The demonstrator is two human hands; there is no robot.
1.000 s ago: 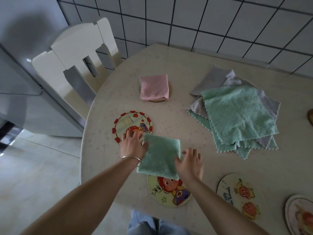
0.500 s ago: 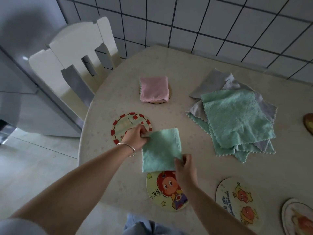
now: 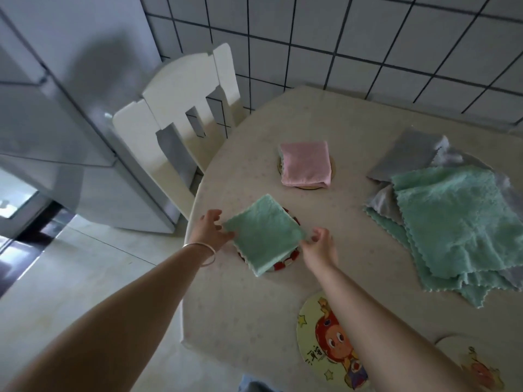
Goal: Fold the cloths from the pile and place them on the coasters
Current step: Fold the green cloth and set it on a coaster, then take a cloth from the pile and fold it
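A folded green cloth (image 3: 263, 233) lies on the red-rimmed coaster (image 3: 283, 264), covering most of it. My left hand (image 3: 210, 232) touches the cloth's left corner with its fingers spread and relaxed. At the cloth's right corner my right hand (image 3: 319, 247) has its thumb against the edge and its fingers loosely curled away from it. A folded pink cloth (image 3: 305, 164) sits on a wooden coaster (image 3: 311, 188) further back. The pile (image 3: 452, 216) of unfolded green and grey cloths lies at the right.
A cartoon coaster (image 3: 319, 335) lies bare near the table's front edge, with another (image 3: 475, 363) at the lower right. A white chair (image 3: 181, 114) stands against the table's left edge, next to a grey fridge (image 3: 56, 108). A tiled wall runs behind.
Both hands carried the folded green cloth from over the front cartoon coaster to the left, onto the red-rimmed coaster. Their pinch on its corners has loosened.
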